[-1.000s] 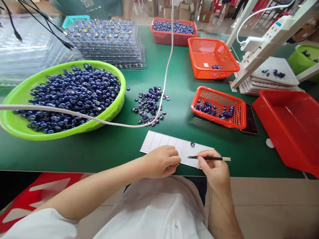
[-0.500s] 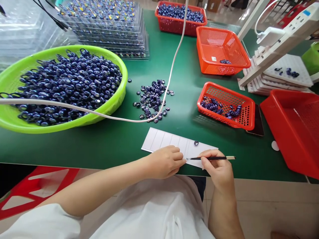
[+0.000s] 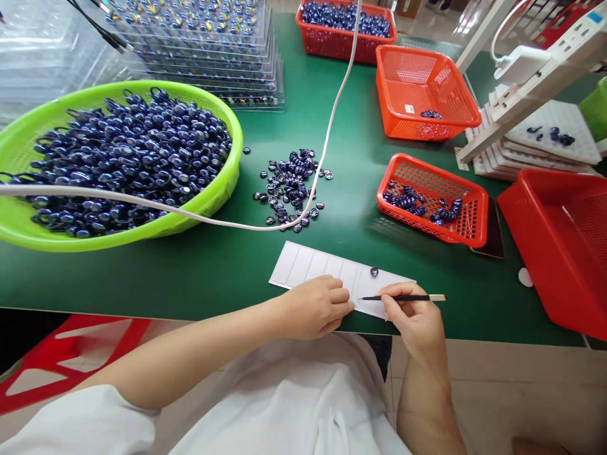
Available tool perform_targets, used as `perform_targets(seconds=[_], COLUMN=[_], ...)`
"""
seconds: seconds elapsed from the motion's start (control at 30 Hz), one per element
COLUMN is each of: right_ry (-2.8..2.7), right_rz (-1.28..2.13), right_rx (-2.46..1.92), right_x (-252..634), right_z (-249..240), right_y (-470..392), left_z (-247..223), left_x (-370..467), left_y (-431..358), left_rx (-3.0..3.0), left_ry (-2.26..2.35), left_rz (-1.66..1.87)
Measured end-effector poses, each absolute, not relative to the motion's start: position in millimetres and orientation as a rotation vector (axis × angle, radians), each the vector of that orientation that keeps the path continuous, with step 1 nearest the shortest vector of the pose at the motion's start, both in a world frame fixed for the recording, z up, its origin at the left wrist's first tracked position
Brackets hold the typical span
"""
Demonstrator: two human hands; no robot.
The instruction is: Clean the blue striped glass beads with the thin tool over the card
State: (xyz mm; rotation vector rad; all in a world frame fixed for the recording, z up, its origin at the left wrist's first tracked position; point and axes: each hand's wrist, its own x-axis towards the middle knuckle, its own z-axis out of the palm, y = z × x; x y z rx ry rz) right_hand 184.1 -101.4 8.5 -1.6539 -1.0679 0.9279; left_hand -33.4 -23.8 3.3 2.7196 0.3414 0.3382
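At the near edge of the green worktop [image 3: 190,272], the left hand [image 3: 313,308] lies curled, fingers pressing down a white ruled paper card [image 3: 313,265], while the right hand [image 3: 415,322] pinches a thin dark stick with a pale end [image 3: 403,297], held level with its tip pointing left over the card toward the left fingertips. One small dark blue glossy bead [image 3: 374,271] sits alone on the card near its far edge, just beyond the stick. By the look of it, the work is barely begun: the card's ruled columns are otherwise bare, a loose scatter of blue beads [image 3: 291,186] waits mid-worktop under a white cable [image 3: 327,126], and the lime green round basket [image 3: 208,196] toward the left edge is heaped with them. A small red mesh basket [image 3: 469,218] to the right holds only a few clusters.
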Motion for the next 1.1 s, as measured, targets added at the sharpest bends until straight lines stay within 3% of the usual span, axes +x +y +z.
perform_targets(seconds=[0.63, 0.83, 1.1], right_ry=[-0.905, -0.788, -0.664], right_rz=[0.856, 0.708, 0.534], right_rx=[-1.526, -1.352, -1.248], right_x=[192.7, 179.9, 161.5], right_z=[-4.8, 0.1, 0.6], right_y=[-101.5, -103.4, -91.7], left_z=[4.5, 8.0, 19.4], left_x=[-34.3, -32.1, -9.4], left_y=[-23.7, -24.2, -9.2], left_rx=[2.684, 2.332, 1.942], left_ry=[0.356, 0.601, 0.877], left_rz=[0.408, 0.635, 0.690])
